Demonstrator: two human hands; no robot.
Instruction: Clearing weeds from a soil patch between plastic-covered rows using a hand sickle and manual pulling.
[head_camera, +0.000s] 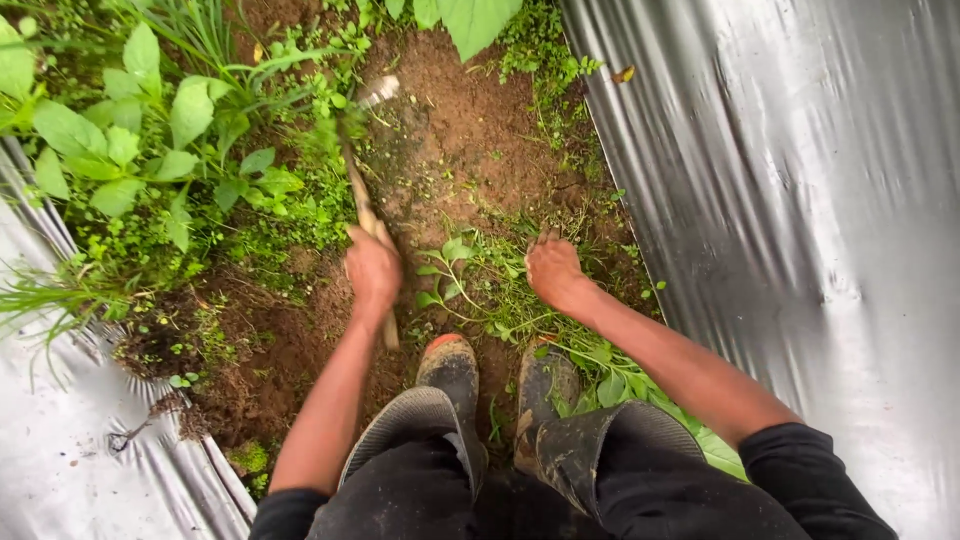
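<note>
between the plastic sheets (800, 200), my left hand (372, 270) grips the hoe (362, 190), blade blurred in soil ahead. my right hand (552, 272) hangs empty, fingers curled, over weeds (480, 290). i judge short, shallow strokes clear of my boots (452, 370) work best.

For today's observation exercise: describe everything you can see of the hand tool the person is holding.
The tool is a short hoe with a pale wooden handle and a small metal blade, blurred, at its far end. It lies slanted, blade away from the person, over bare brown soil beside the weeds. The left hand grips the handle near the middle; the handle's butt sticks out below the hand. Dirt marks the wood.
</note>
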